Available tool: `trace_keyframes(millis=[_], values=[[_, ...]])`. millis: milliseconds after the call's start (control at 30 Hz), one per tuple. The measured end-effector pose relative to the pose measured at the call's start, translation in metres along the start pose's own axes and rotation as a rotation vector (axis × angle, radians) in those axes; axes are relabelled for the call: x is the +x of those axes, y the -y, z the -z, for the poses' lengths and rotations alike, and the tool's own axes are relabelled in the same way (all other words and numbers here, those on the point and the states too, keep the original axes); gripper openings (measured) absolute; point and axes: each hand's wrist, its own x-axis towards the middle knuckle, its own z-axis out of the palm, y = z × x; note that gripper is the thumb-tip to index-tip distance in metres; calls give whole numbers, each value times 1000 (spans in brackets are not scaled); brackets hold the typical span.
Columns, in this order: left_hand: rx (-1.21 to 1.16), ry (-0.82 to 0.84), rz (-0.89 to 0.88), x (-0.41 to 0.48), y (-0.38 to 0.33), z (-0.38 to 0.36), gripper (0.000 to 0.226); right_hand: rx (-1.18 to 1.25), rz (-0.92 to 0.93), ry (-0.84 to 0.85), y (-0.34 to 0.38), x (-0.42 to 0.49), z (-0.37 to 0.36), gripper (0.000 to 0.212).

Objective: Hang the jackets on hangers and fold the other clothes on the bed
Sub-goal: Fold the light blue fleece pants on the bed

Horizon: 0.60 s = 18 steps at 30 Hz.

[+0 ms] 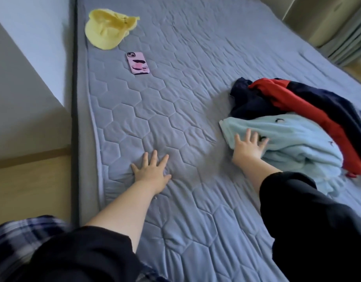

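A pile of clothes lies on the right of the blue quilted bed (175,94). Its nearest piece is a light blue garment (293,143) with small dark marks. Behind and over it lies a navy and red jacket (293,98). My right hand (248,147) lies with spread fingers on the left edge of the light blue garment. My left hand (151,169) presses flat on the bare quilt, fingers spread, holding nothing. No hanger is in view.
A yellow cap (108,27) lies at the far left of the bed, and a phone in a pink case (137,63) lies nearer. A white wall and wooden floor (28,184) run along the bed's left edge. Curtains (348,37) hang at the far right.
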Motion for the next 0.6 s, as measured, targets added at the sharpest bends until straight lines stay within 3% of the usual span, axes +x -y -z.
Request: trace_keyframes(millis=[100, 233, 333, 400, 467, 533, 600], values=[[-7, 50, 2, -1, -3, 3, 68, 113, -76, 60, -11, -1, -12, 40], [-238, 26, 2, 1, -2, 14, 61, 707, -54, -54, 9, -10, 6, 23], [-942, -95, 115, -2, -1, 34, 40, 1039, 72, -38, 43, -24, 53, 18], [-1497, -49, 220, -8, 5, 50, 38, 1361, 230, 130, 74, -48, 86, 4], [-1918, 61, 238, -12, 16, 62, 41, 1635, 433, 357, 108, -75, 112, 7], [-2141, 27, 262, -17, 29, 71, 44, 1503, 628, 295, 138, -98, 129, 8], [-2169, -69, 334, -21, 40, 78, 45, 1173, 714, 40, 156, -107, 134, 15]])
